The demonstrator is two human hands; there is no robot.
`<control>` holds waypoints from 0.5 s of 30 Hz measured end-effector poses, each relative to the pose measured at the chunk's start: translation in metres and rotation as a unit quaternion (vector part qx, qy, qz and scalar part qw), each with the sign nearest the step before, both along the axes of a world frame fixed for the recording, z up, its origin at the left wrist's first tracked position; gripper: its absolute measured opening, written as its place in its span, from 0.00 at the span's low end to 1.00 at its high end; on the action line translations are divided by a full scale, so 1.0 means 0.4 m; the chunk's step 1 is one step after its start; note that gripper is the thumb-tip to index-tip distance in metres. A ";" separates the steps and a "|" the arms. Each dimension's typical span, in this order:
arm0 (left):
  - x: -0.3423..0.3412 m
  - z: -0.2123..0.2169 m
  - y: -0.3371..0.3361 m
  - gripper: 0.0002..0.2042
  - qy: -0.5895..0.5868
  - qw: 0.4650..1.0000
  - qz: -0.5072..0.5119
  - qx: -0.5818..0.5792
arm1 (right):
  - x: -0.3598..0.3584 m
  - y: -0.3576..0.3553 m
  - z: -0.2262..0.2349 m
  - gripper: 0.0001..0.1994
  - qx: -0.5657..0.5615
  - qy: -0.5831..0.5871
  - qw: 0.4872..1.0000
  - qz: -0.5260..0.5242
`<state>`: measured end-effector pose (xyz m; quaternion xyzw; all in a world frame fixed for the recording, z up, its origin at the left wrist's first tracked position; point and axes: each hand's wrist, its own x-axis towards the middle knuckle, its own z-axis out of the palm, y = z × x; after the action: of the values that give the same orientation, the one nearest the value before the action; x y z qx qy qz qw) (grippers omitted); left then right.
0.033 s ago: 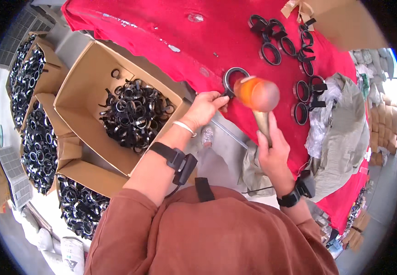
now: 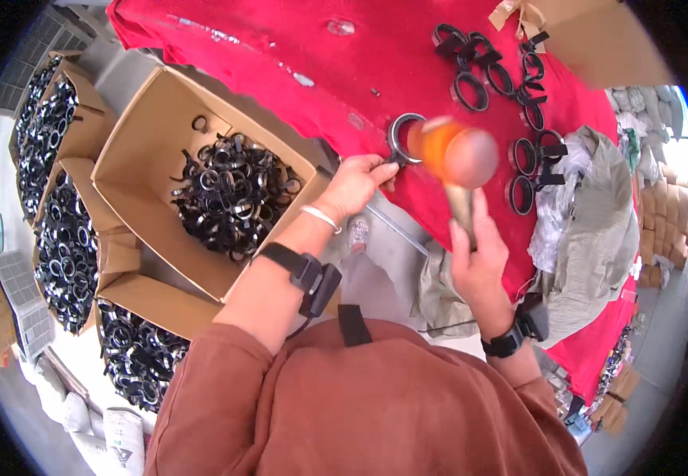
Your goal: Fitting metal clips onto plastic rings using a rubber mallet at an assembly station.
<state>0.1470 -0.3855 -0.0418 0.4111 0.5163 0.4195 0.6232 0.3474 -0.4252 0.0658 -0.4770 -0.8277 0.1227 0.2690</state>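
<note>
My left hand (image 2: 357, 184) pinches the short black handle of a black ring (image 2: 392, 138) with a silvery rim, which lies at the near edge of the red cloth-covered table (image 2: 320, 119). My right hand (image 2: 480, 270) is closed round the pale handle of a mallet. Its rounded orange-and-pinkish mallet head (image 2: 459, 152) is blurred by motion. The head hangs just right of the ring and covers part of its right side in this view. Whether the two touch, I cannot tell.
Several similar black rings (image 2: 471, 91) lie on the far right of the cloth. Left of the table stands a cardboard box (image 2: 134, 159) with a heap of black rings (image 2: 237, 194); more filled boxes stand beyond. A grey-green sack (image 2: 598, 238) and clear plastic (image 2: 550, 222) hang over the right side.
The mallet head and my right hand have shifted slightly to the right, uncovering a bit more of the ring. My left hand keeps its pinch on the ring's handle.
</note>
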 end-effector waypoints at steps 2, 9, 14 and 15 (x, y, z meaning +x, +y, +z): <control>-0.007 0.001 -0.002 0.14 -0.010 1.000 0.000 0.009 | -0.051 0.022 0.049 0.28 0.094 0.027 0.995 0.017; -0.004 -0.010 0.031 0.16 0.047 0.998 0.009 0.029 | -0.085 0.112 0.029 0.25 -0.025 -0.154 0.988 -0.017; -0.003 -0.010 0.000 0.16 0.068 0.998 0.006 0.017 | -0.127 0.103 0.141 0.24 0.113 -0.033 0.992 0.045; -0.012 -0.010 0.000 0.17 0.076 0.997 -0.005 0.021 | -0.146 0.079 0.170 0.25 0.103 -0.043 0.994 0.014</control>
<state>0.1422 -0.3855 -0.0458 0.4574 0.5512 0.3951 0.5752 0.2888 -0.3937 0.1339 -0.4401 -0.8532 0.0197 0.2794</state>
